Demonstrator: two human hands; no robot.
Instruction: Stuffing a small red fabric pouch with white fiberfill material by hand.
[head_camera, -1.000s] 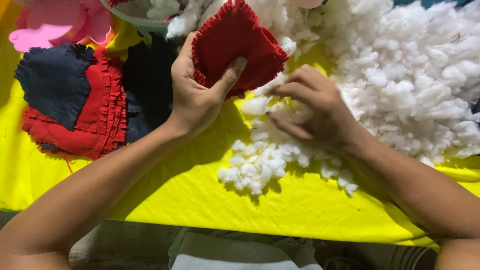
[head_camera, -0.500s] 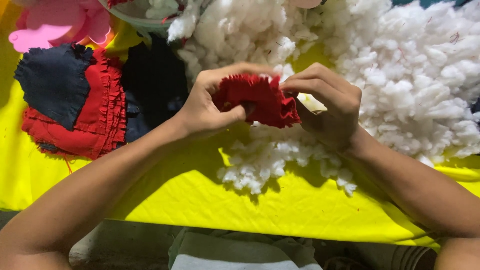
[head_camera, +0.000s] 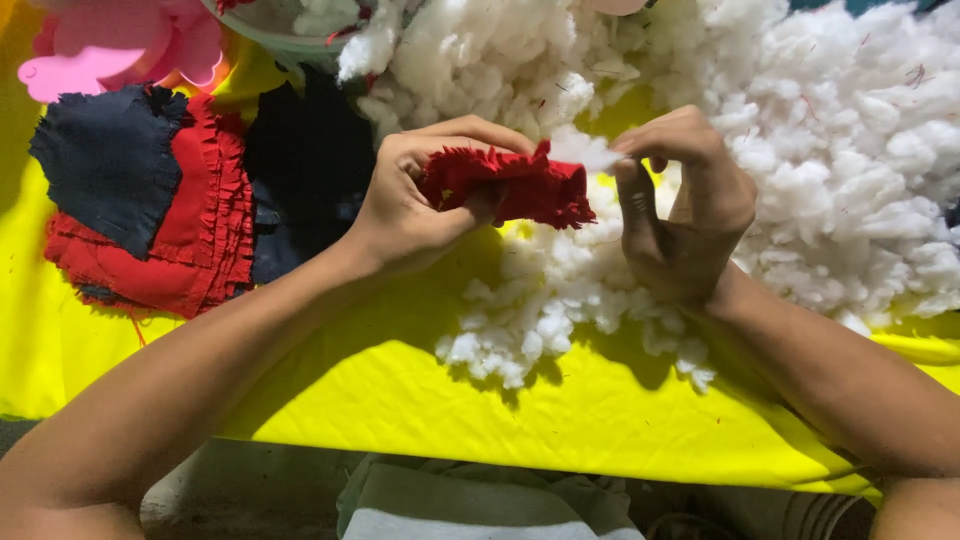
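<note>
My left hand (head_camera: 420, 195) grips a small red fabric pouch (head_camera: 520, 185) with frayed edges, held sideways above the table. My right hand (head_camera: 685, 210) is just right of the pouch's open end, its fingertips pinching a tuft of white stuffing (head_camera: 590, 150) at the opening. Below both hands lies a loose clump of white stuffing (head_camera: 540, 310) on the yellow cloth (head_camera: 400, 400).
A big heap of white stuffing (head_camera: 840, 150) fills the upper right. At the left lie stacked red fabric pieces (head_camera: 195, 240) and a dark blue piece (head_camera: 105, 170), with another dark piece (head_camera: 305, 170) beside them and a pink object (head_camera: 110, 45) at the top left.
The flat red pouch, held up in my left hand, has come down and been turned sideways. My right hand has left the loose stuffing and brought a tuft to the pouch's opening.
</note>
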